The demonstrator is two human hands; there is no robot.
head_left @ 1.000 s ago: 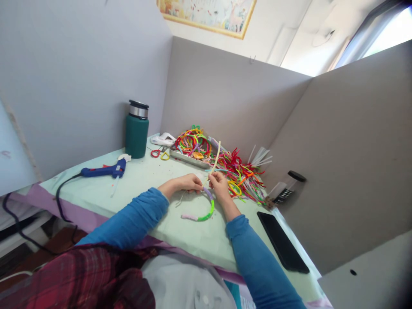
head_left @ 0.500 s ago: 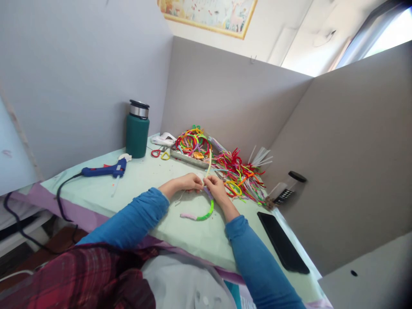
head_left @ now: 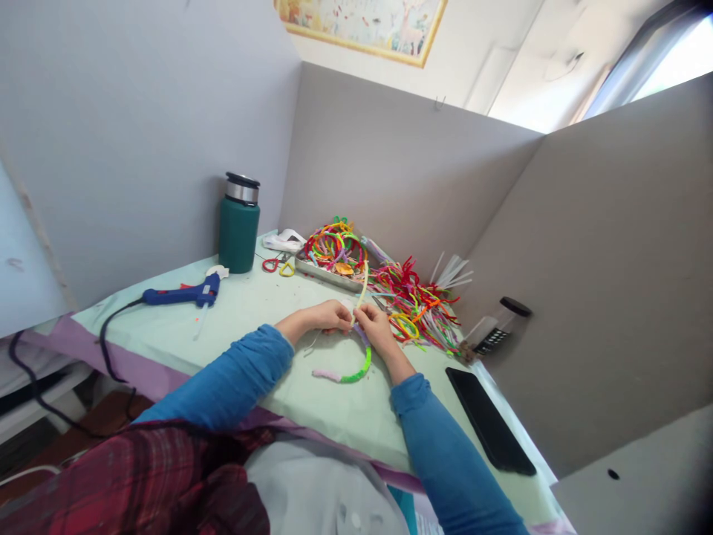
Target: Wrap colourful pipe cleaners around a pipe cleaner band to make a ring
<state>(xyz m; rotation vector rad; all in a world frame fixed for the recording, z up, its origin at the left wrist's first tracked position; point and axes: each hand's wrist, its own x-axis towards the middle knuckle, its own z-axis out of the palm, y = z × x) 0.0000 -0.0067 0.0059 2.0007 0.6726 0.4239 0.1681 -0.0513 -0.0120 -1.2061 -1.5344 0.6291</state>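
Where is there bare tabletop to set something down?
The widest bare patch lies between the glue gun and the left hand. Another lies between the curved strip and the table's near edge. It is crowded along the back, from the tray to the fuzzy stems, and around the right hand.

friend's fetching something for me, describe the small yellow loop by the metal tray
Find the tall green bottle. Between it and the metal tray, the small yellow loop lies beside a red loop. The yellow one sits nearer the tray.
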